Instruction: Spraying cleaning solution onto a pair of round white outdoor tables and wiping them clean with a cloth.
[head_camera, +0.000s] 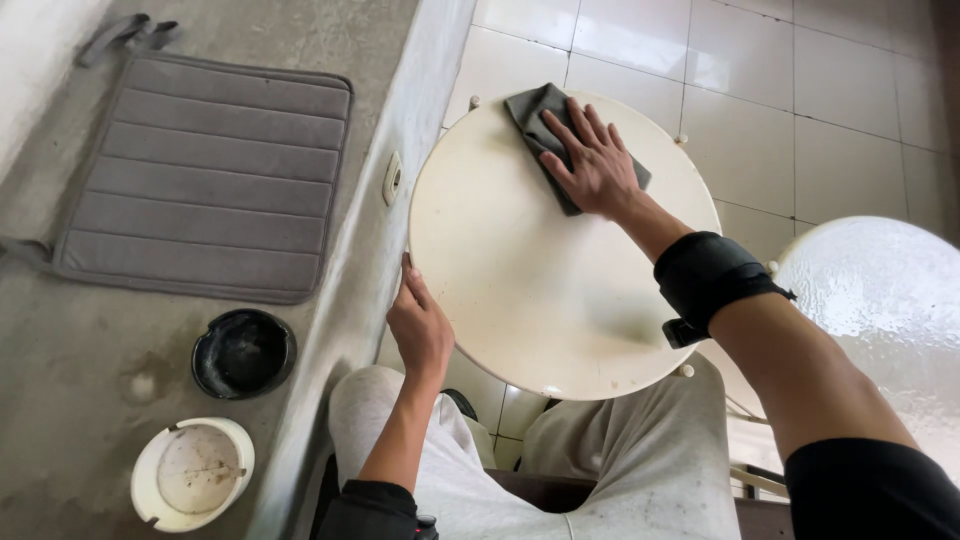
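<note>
— Hands first, please: what is each one doing in the head view?

— Right hand (592, 165) is lying flat, fingers spread wide, pressing a dark grey cloth (548, 128) on the round cream tabletop (520, 280), in the upper centre of the frame. Left hand (420, 325) is gripping the table's rim at the lower left edge, fingers closed around it.

— And what is lying around?

— At the left, a concrete ledge (70, 350) is carrying a grey ribbed mat (205, 180), a black ashtray (243, 352) and a white ashtray (192, 473). At the right edge, a white textured round top (880, 310) is showing.

— What could be going wrong?

— I think the tabletop could be tipping if the flat hand is pushing hard near the far rim while the other grip is loosening.
</note>
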